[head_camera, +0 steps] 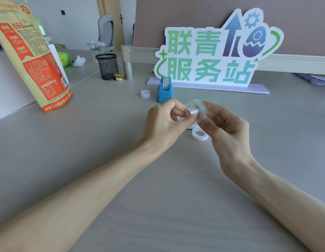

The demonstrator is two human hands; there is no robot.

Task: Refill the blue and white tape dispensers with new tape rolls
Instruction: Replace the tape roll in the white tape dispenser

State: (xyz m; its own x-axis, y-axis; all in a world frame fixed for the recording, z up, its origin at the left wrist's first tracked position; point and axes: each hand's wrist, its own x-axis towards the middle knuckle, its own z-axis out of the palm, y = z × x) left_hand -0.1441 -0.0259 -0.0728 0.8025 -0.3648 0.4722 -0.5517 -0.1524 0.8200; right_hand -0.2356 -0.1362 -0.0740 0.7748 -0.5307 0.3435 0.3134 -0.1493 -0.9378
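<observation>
Above grey desk [103,160], left hand [163,124] pinches hub [192,111], right hand [225,128] apparently pinching tape roll [199,104]

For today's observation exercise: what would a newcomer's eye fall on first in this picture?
Probably the big green-lettered sign standing at the back of the grey desk. Next, at centre, the left hand and right hand together hold a clear tape roll on a white core. Behind them stands the blue tape dispenser.

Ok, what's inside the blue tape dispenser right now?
A tape roll sits upright in the blue dispenser, its top edge showing between the side walls. The dispenser body hides the roll's lower part and its hub.
</observation>
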